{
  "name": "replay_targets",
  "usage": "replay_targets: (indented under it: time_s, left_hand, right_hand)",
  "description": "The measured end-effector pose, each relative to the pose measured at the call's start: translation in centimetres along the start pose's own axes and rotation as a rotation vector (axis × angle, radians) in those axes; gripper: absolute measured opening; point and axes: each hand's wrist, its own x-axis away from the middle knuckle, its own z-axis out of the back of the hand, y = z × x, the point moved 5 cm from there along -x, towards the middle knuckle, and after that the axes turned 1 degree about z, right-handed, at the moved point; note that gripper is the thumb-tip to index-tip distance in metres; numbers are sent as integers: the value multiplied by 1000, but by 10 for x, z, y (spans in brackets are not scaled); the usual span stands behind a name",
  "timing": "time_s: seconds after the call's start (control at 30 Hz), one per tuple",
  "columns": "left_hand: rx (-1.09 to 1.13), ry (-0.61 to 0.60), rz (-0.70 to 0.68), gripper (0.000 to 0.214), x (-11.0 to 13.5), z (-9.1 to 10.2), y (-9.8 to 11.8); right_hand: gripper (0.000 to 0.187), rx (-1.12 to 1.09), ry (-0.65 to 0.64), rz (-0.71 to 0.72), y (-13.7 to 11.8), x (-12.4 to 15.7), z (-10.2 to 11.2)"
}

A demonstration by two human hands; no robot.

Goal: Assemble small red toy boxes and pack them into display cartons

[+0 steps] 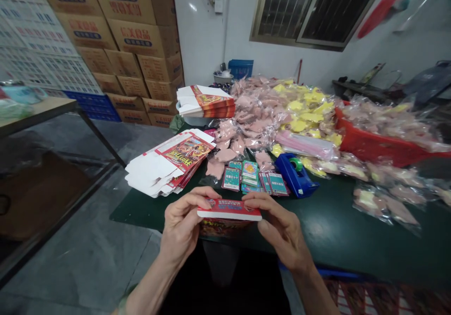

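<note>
My left hand (pixel 181 226) and my right hand (pixel 282 230) grip the two ends of a small red printed cardboard box (pixel 229 210), held over the near edge of a dark green table (pixel 338 240). Just beyond them lies a stack of flat printed box blanks (pixel 165 165). Small teal printed cards (pixel 250 176) and a blue tape dispenser (pixel 295 175) sit close ahead of my hands. Pink and yellow toys in clear plastic bags (pixel 253 122) are heaped behind these.
A second stack of printed blanks (pixel 206 101) rests at the table's far side. A red crate (pixel 373 141) holds more bagged toys at right. Stacked cardboard cartons (pixel 134 38) line the back wall, and a metal-framed shelf (pixel 42 118) stands at left beside the concrete floor.
</note>
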Motion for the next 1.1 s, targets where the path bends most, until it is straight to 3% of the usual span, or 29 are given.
replay_targets:
  time_s: [0.13, 0.3, 0.4, 0.53, 0.7, 0.87, 1.1]
  left_hand:
    - [-18, -129, -37, 22, 2, -1, 1]
    - [-408, -248, -130, 11, -4, -5, 14]
    - [-452, -215, -208, 9, -7, -4, 11]
    - [-269, -111, -235, 11, -6, 0, -1]
    - [-186, -159, -182, 12, -5, 3, -6]
    - [-237, -227, -309, 13, -2, 5, -4]
    - [-555, -252, -424, 45, 5, -5, -2]
  right_hand:
    - [17, 93, 74, 15, -6, 2, 5]
    - [21, 267, 120, 33, -11, 4, -1]
    - [23, 343, 155, 69, -14, 4, -4]
    - [21, 367, 216, 83, -16, 1, -8]
    - [23, 445, 273, 183, -19, 6, -15]
    - [40, 481, 323, 316, -8, 22, -26]
    - [47, 447, 408, 385, 10, 26, -51]
